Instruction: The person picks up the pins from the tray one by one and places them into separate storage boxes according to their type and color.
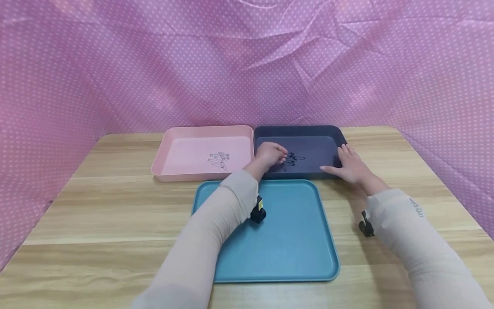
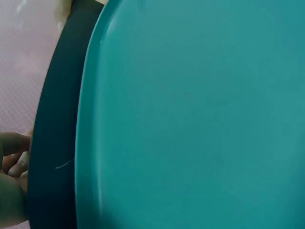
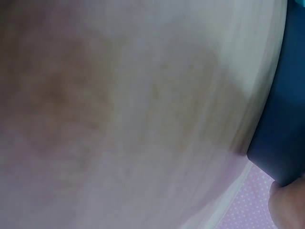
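Observation:
My left hand (image 1: pixel 271 154) reaches over the left part of the dark navy tray (image 1: pixel 316 139), fingers bent at a small pile of thin black looped, wire-like pieces (image 1: pixel 293 159). Whether the fingertips pinch a piece is too small to tell. In the left wrist view, its fingers (image 2: pixel 14 143) show behind the navy tray's wall. My right hand (image 1: pixel 353 167) rests on the navy tray's near right corner, thumb spread from the straight fingers. Part of that hand (image 3: pixel 288 202) appears beside the tray wall in the right wrist view.
A pink tray (image 1: pixel 185 143) stands left of the navy one, with similar black looped pieces (image 1: pixel 218 160) in it. A flat teal tray (image 1: pixel 293 240) lies in front on the wooden table (image 1: pixel 96 223), under my left forearm. Pink dotted cloth (image 1: pixel 247 64) surrounds the table.

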A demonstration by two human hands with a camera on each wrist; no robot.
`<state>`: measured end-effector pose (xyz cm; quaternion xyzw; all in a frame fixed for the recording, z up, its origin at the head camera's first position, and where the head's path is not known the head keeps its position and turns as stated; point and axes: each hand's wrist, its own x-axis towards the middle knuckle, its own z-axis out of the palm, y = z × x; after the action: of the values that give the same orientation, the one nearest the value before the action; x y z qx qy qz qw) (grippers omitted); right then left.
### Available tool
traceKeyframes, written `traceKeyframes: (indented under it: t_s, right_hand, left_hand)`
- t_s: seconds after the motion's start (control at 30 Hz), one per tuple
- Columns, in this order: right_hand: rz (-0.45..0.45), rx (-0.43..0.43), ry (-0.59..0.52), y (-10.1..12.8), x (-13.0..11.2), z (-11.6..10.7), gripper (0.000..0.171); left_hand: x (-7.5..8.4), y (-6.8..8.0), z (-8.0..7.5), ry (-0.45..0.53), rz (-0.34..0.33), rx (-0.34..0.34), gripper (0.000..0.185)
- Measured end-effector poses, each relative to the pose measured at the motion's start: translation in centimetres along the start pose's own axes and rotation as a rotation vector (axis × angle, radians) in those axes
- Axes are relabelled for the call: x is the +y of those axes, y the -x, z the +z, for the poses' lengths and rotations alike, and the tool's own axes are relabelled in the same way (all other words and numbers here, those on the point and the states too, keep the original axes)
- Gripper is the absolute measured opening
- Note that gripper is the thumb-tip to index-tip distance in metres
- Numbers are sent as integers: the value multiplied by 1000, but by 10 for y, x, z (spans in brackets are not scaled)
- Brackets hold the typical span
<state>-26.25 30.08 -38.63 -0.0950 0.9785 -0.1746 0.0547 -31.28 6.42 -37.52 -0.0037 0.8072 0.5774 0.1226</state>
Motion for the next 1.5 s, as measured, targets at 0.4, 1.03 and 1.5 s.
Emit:
traceKeyframes:
  t_s: [0.4,1.03,1.5]
  right_hand:
    - [7,-2,8,0,-2,-2,98]
    - [6,2,2,0,-3,-2,97]
    - [14,2,-14,0,-2,-2,98]
  left_hand:
    - [6,-22,18,-88,-41,75,17]
    - [-6,-37,29,-240,49,90,14]
    - [3,-12,15,-174,84,43,21]
